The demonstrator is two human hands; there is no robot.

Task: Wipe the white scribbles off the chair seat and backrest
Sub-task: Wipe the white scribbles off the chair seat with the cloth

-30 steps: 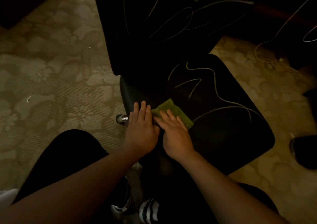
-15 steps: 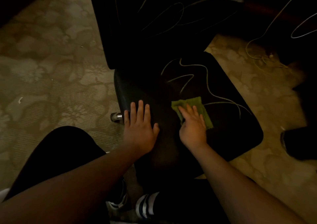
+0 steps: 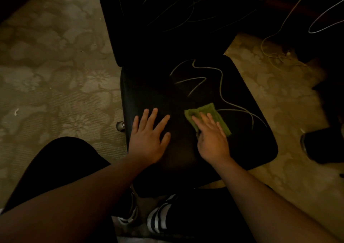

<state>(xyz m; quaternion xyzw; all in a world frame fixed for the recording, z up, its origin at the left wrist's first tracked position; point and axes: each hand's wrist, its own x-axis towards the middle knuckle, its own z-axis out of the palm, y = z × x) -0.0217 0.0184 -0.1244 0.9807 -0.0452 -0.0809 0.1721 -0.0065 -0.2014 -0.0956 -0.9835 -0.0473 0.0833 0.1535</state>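
**Cloth slid right across the seat, left hand stayed flat**

Since a second ago the green cloth point(image 3: 208, 118) has travelled from beside my left hand out toward the middle of the seat, and the two hands, which were touching, are now well apart. My right hand point(image 3: 212, 140) lies on the cloth with its fingers straight and spread a little, pressing it flat to the chair seat point(image 3: 242, 149); the cloth's far edge and right side stick out past the fingertips. My left hand point(image 3: 149, 140) rests palm down on the near left part of the seat, fingers wide and straight, holding nothing.

White scribbles point(image 3: 204, 80) still loop over the far half of the seat and run down its right side, one line ending just beside the cloth. More thin scribbles cross the dark backrest point(image 3: 167, 37), which stands behind the seat.

Around the chair lies a pale patterned carpet point(image 3: 55, 93). Striped shoes point(image 3: 158, 220) show below the seat's near edge.
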